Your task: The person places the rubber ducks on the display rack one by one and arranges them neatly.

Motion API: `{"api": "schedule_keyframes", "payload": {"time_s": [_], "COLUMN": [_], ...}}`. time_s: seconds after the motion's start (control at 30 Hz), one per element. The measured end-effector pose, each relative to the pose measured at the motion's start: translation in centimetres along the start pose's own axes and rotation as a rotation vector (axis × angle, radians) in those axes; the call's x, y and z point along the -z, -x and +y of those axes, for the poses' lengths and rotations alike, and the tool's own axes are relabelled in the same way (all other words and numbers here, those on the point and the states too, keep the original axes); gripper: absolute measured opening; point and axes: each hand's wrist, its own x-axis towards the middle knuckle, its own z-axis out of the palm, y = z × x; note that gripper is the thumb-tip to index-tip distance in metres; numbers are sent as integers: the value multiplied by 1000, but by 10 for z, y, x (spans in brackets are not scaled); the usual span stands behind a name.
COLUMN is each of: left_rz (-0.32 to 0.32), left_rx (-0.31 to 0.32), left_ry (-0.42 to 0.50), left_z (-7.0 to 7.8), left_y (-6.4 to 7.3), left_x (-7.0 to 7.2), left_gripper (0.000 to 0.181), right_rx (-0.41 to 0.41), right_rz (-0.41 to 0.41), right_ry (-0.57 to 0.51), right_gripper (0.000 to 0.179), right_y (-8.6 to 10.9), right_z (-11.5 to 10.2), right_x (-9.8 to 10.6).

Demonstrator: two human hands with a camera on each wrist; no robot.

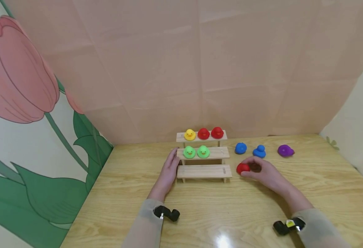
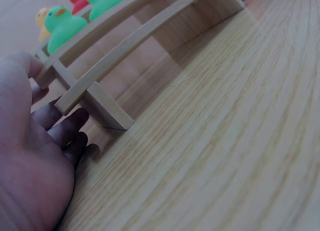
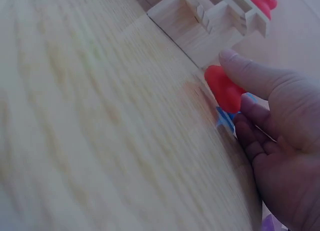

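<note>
In the head view my right hand (image 1: pixel 266 174) pinches a red rubber duck (image 1: pixel 243 168) between thumb and fingertips, low over the table beside the wooden tiered rack (image 1: pixel 204 171). The right wrist view shows this red duck (image 3: pixel 223 88) partly covered by the thumb. Along the rack's left side lies my left hand (image 1: pixel 168 170), its extended fingers touching the ends of the tiers. Two green ducks (image 1: pixel 189 152) sit on the middle tier. A yellow duck (image 1: pixel 190 134) and two red ducks (image 1: pixel 203 133) stand on the top tier; the lowest tier is bare.
Right of the rack, a round blue toy (image 1: pixel 241 148), a blue duck (image 1: pixel 259 151) and a purple duck (image 1: pixel 285 150) are on the wood-grain table (image 1: pixel 200 213). A beige-covered wall (image 1: pixel 200 69) rises behind, with a tulip-painted wall (image 1: pixel 23 75) at left.
</note>
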Motion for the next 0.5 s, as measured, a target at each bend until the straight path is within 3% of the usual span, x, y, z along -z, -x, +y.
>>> {"api": "schedule_keyframes", "payload": {"time_s": [0.5], "left_rz": [4], "left_rx": [9], "left_ry": [-11], "left_z": [2], "left_y": [1], "left_x": [0], "left_gripper": [56], "right_rx": [-79], "right_rz": [66], "right_ry": [-84], "right_gripper": [55], "right_y": [-2], "right_z": [-9], "right_x": [5]}}
